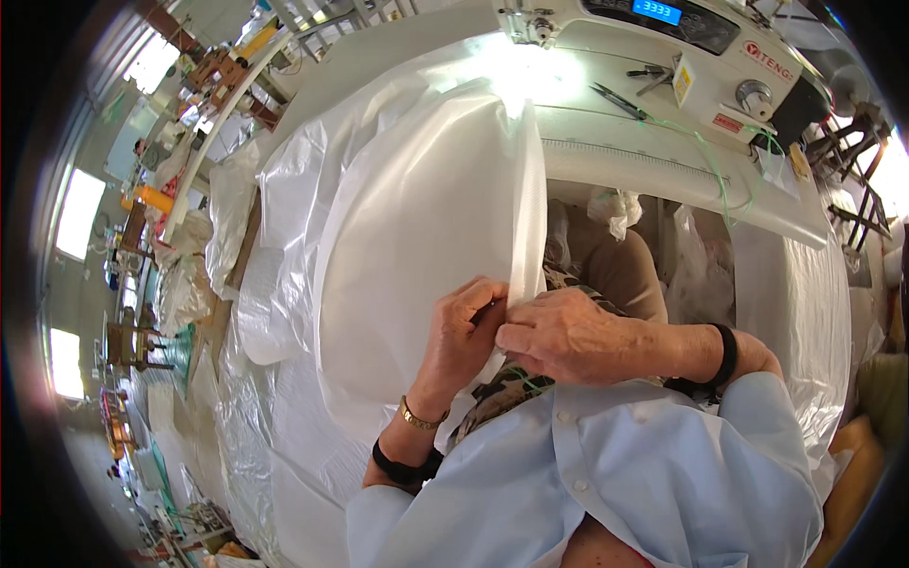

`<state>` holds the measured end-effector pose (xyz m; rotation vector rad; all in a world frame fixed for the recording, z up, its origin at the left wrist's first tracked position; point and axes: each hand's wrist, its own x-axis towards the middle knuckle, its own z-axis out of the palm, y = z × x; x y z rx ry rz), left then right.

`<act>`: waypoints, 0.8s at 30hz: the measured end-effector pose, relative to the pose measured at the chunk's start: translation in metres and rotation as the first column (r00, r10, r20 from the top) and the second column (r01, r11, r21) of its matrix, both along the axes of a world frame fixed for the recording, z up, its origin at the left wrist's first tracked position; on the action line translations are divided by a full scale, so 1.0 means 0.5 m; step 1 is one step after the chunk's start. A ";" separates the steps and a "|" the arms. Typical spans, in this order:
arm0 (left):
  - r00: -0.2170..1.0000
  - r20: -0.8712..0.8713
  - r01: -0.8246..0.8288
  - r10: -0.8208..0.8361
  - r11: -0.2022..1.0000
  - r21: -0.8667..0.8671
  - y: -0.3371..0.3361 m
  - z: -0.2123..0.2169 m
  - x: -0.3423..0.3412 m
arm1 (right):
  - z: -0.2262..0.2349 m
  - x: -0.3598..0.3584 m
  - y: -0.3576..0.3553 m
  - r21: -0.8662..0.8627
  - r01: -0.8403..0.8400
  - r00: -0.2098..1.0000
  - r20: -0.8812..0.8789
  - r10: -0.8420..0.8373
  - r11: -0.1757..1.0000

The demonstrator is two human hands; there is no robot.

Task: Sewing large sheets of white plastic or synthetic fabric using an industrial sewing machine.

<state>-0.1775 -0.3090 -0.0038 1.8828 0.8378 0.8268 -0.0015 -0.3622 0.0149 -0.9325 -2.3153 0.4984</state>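
Note:
A large sheet of thin white fabric (417, 208) runs from the sewing machine (696, 57) down toward my lap. Its right edge is folded into a narrow strip (528, 208) that leads up to the brightly lit needle area. At the lower end of this strip, my left hand (464, 317) pinches the fabric with bent fingers. My right hand (563, 331) meets it there, its fingers closed on the same folded edge. Both sets of fingertips are close together, and the fabric between them is partly hidden.
Black tweezers (620, 101) and a ruler strip (634, 156) are on the machine table (786, 213). Green thread (705, 142) trails over its right side. Clear plastic sheeting (284, 189) covers the left side. Plastic bags (701, 265) hang below the table edge.

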 end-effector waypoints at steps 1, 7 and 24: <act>0.999 -0.033 0.009 -0.009 1.000 0.010 0.002 -0.001 -0.002 | -0.002 -0.005 -0.002 0.003 -0.005 1.000 0.026 0.005 1.000; 0.998 0.067 0.031 -0.019 0.982 -0.188 0.007 -0.021 -0.011 | -0.009 -0.011 -0.002 -0.037 -0.044 0.991 0.121 0.048 0.998; 0.957 -0.212 -0.174 0.197 0.977 0.120 0.049 0.055 -0.084 | -0.140 0.055 0.069 -0.043 0.510 0.772 -0.418 -0.479 0.859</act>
